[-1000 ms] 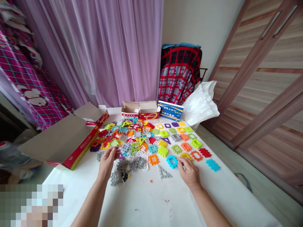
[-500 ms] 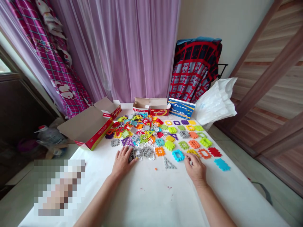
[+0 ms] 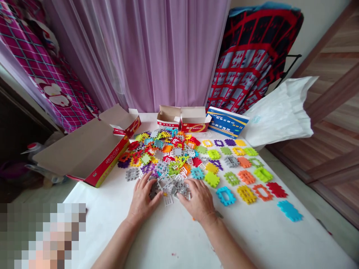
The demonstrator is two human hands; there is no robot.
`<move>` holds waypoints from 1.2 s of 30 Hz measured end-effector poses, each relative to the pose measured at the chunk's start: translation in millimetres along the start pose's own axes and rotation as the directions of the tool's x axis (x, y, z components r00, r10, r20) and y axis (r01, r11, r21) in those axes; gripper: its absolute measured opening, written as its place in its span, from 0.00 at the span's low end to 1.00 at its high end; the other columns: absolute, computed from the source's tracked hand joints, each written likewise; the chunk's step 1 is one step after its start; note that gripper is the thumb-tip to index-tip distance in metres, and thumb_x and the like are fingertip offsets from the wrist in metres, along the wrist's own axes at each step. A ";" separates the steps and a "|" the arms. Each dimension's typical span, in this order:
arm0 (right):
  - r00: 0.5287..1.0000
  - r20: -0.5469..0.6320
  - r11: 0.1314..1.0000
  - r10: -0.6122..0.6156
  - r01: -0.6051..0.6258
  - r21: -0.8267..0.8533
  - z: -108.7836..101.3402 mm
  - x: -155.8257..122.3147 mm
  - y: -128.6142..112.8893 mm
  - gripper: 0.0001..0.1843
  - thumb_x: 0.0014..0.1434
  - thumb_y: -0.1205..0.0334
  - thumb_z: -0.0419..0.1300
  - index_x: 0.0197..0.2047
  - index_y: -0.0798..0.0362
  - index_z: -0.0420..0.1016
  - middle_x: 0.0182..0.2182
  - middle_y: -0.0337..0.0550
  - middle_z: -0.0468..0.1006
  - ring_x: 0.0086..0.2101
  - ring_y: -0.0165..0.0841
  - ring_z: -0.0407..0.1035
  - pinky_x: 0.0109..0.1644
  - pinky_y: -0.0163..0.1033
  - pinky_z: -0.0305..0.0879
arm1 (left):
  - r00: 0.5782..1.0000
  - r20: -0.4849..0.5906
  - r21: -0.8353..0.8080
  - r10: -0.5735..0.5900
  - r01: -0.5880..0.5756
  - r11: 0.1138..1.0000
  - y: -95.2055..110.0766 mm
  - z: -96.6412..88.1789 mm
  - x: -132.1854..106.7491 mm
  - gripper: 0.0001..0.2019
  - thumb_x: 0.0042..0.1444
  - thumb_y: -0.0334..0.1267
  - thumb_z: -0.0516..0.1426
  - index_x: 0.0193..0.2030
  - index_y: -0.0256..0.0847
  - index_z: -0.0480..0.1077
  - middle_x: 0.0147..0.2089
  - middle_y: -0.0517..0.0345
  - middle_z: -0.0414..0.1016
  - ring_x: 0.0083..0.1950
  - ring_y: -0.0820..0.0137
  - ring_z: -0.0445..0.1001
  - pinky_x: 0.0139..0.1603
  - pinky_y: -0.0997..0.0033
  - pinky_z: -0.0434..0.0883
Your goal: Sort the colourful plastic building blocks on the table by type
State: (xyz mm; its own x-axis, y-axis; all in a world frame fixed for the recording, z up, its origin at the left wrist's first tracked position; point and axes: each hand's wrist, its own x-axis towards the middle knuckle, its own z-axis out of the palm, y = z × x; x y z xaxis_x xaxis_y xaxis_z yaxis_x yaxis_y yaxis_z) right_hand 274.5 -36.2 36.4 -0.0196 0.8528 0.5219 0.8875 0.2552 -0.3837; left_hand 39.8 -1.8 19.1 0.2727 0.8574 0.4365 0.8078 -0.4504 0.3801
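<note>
My left hand (image 3: pixel 143 198) rests at the near edge of a heap of plastic interlocking pieces (image 3: pixel 174 168), its fingers and thumb spread apart. Facing it from the other side, my right hand (image 3: pixel 200 201) curves with parted thumb and fingers. Between them lie grey interlocking pieces (image 3: pixel 179 186) and a white window-frame piece (image 3: pixel 168 200). Both hands touch the edges of this grey cluster, and their fingertips are partly hidden among the pieces. A grey square piece (image 3: pixel 132 174) lies beyond my left fingers.
Right of the heap, loose rows of coloured pieces include a blue frame (image 3: pixel 219 196) and a blue plate (image 3: pixel 290 211). Behind stand a large open carton (image 3: pixel 112 158), small red boxes (image 3: pixel 193 127), a blue box (image 3: pixel 227 123) and a white bag (image 3: pixel 283 112). A patch at lower left is pixelated.
My right hand has moved left from the blue frame to the grey pieces, and its pinch has opened out. My left hand stays by the heap. The view has shifted closer.
</note>
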 end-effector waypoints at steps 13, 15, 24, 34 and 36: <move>0.997 0.074 0.999 0.020 -0.018 -0.034 3.8 -14.9 -6.2 0.25 0.53 0.54 0.65 0.53 0.49 0.70 0.48 0.50 0.77 0.49 0.46 0.69 0.54 0.52 0.63 | 0.999 0.031 0.039 -0.020 0.018 0.999 1.2 -0.5 -4.4 0.21 0.59 0.53 0.56 0.55 0.46 0.71 0.64 0.47 0.70 0.69 0.53 0.62 0.67 0.42 0.60; 0.997 0.058 0.999 0.046 -0.045 -0.009 4.1 -15.3 -6.1 0.23 0.52 0.55 0.65 0.52 0.50 0.71 0.47 0.50 0.77 0.48 0.46 0.69 0.53 0.52 0.64 | 1.000 0.027 0.027 -0.009 0.009 1.000 1.5 -0.9 -3.0 0.21 0.59 0.52 0.56 0.55 0.46 0.70 0.64 0.47 0.70 0.68 0.53 0.62 0.67 0.42 0.60; 0.988 -0.072 0.988 0.135 -0.140 -0.072 -11.2 11.5 4.5 0.24 0.54 0.57 0.62 0.55 0.52 0.70 0.44 0.52 0.79 0.44 0.46 0.72 0.48 0.51 0.67 | 0.999 -0.008 -0.044 -0.053 0.052 0.998 -1.2 2.0 -0.8 0.19 0.60 0.53 0.55 0.51 0.45 0.72 0.63 0.47 0.71 0.67 0.53 0.65 0.67 0.43 0.58; 0.897 -0.010 0.815 0.443 -0.398 0.420 -56.6 -17.4 28.9 0.28 0.53 0.54 0.63 0.57 0.51 0.67 0.45 0.50 0.81 0.36 0.37 0.77 0.33 0.39 0.73 | 0.984 0.001 -0.066 0.178 -0.178 0.982 14.0 -3.9 -4.8 0.20 0.59 0.52 0.55 0.54 0.44 0.72 0.63 0.45 0.71 0.69 0.52 0.62 0.70 0.43 0.54; 0.906 0.020 0.814 0.423 -0.389 0.431 -47.9 -31.8 23.3 0.27 0.54 0.55 0.62 0.57 0.51 0.67 0.43 0.51 0.82 0.33 0.37 0.78 0.30 0.39 0.74 | 0.975 0.028 -0.088 0.222 -0.218 0.972 17.2 -1.4 -6.6 0.20 0.58 0.51 0.56 0.54 0.45 0.71 0.63 0.45 0.72 0.69 0.52 0.62 0.70 0.43 0.54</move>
State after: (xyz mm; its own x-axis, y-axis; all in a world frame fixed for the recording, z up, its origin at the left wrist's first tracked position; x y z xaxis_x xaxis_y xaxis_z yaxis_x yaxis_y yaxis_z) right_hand 317.9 -79.2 47.3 0.3485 0.8895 0.2955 0.5317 0.0720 -0.8439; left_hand 51.1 -15.6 23.9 0.4593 0.7429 0.4870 0.6795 -0.6469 0.3461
